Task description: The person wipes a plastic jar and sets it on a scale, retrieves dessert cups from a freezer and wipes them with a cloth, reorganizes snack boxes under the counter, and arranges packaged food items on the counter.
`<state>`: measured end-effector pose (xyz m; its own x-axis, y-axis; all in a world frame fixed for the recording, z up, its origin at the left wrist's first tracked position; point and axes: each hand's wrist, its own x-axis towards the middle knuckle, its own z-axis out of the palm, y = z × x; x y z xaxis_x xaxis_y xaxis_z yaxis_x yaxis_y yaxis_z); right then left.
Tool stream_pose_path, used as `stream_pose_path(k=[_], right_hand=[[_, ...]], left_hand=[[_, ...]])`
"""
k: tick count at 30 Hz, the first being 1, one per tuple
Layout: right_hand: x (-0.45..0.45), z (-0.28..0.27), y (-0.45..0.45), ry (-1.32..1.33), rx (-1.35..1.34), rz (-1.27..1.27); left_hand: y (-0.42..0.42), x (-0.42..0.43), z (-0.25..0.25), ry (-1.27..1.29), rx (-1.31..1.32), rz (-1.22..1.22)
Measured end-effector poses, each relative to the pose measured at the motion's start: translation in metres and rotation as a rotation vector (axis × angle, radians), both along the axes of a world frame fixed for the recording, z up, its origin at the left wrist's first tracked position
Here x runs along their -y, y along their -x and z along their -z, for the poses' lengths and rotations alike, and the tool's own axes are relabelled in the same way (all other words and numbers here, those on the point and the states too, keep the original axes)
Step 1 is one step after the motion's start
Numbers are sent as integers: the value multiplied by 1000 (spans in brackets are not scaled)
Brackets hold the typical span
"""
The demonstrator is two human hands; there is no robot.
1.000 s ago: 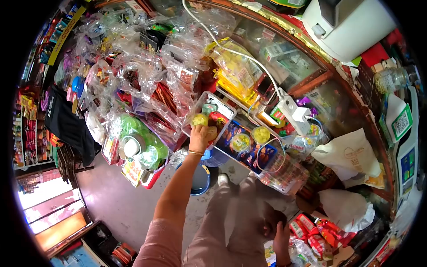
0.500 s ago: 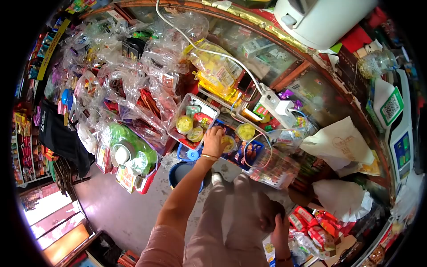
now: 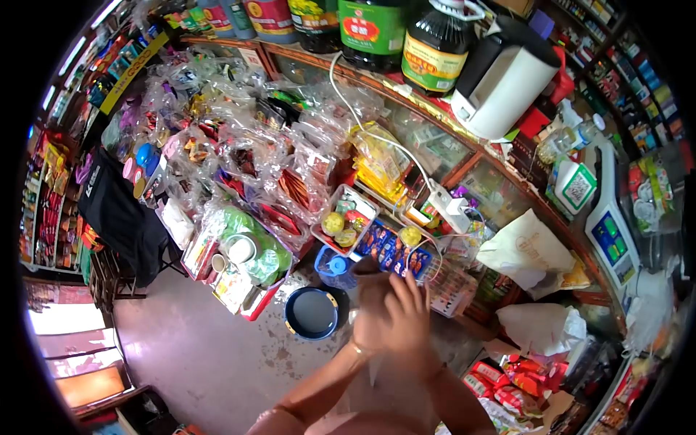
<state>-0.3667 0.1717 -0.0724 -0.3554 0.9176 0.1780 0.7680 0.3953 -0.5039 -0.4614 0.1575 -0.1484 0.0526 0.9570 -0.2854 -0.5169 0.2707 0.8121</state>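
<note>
My left hand (image 3: 371,330), with a bangle at its wrist, is blurred in front of my body. Just above it a dark brown thing (image 3: 375,284) is held up, smeared and of a kind I cannot make out; the left hand seems to be closed on its lower part. Beside it and partly overlapping, my right hand (image 3: 408,319) has its fingers stretched out and apart. Beyond the hands are a blue tray of packets (image 3: 389,249), a clear tub (image 3: 357,200) holding round yellow-green containers (image 3: 333,223), and another yellow-green container (image 3: 410,235).
A blue-rimmed basin (image 3: 312,314) stands on the floor beside a blue lidded bucket (image 3: 334,267). Bagged goods (image 3: 239,156) pile up at left. Along the glass counter are a power strip (image 3: 451,206), large bottles (image 3: 371,32), a white kettle (image 3: 507,87) and a scale (image 3: 615,235).
My left hand has drawn back from the tub and tray. The right hand has risen beside it, and the dark brown thing moved up from my lap. My view has tilted up.
</note>
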Motion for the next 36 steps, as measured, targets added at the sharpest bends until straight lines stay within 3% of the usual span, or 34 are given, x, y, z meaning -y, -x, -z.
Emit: stream_pose_path(k=[1, 4, 6, 7, 8, 10, 11, 12, 14, 15, 16, 19, 20, 21, 22, 24, 25, 26, 27, 28, 29, 30, 32, 34, 36], right_hand=[[2, 11, 7, 44, -209, 142], [18, -3, 30, 200, -326, 254], [5, -16, 36, 532, -467, 292], [10, -26, 43, 503, -339, 343], [22, -15, 49, 284, -391, 254], [49, 1, 55, 114, -146, 30], [57, -7, 58, 49, -36, -49], [56, -10, 59, 45, -28, -50], [51, -3, 62, -89, -29, -113], [40, -8, 75, 72, -266, 31], [37, -20, 71, 323, -409, 163], [18, -5, 61, 400, -516, 340], [15, -7, 53, 444, -494, 366], [14, -10, 43, 646, -878, 280], [18, 0, 37, 762, -1200, 364], [25, -19, 29, 807, -1523, 486], [29, -35, 24, 803, -1559, 339], [34, -57, 21, 799, -1594, 192], [37, -80, 24, 747, -1571, 66], [46, -68, 14, 710, -1186, 73], [47, -87, 29, 404, -873, -134], [52, -110, 41, 101, -544, -312], [52, -116, 34, 184, -496, -332], [56, -111, 32, 237, -579, -412], [59, -100, 35, 277, -743, -336]], left_hand=[[0, 6, -22, -19, -39, -34], [17, 16, -48, 70, 243, -36], [21, 20, -48, 203, 266, -152], [26, 23, -44, 130, 191, -155], [32, 23, -54, 178, 349, -199], [50, 18, -73, -121, 251, -111], [65, 22, -74, -291, 819, 197], [61, 31, -76, -296, 826, 196], [52, 45, -90, -3, 404, -186], [50, 50, -79, -88, 319, -182], [51, 55, -58, 13, 96, -210], [58, 57, -86, -70, -76, -197], [60, 56, -90, -19, 67, -182], [64, 57, -107, -41, 138, -184], [67, 55, -126, -72, 212, -182], [67, 50, -143, -183, 246, -223], [81, 49, -136, -162, 225, -67], [86, 50, -124, -164, 227, -69], [90, 51, -112, -161, 105, 22], [91, 56, -103, -156, -18, 117], [92, 62, -107, -138, -95, 188], [91, 68, -115, -388, -498, 95], [86, 75, -108, -195, 21, 89], [86, 86, -121, -143, 114, 136], [86, 83, -133, 100, 514, 165]])
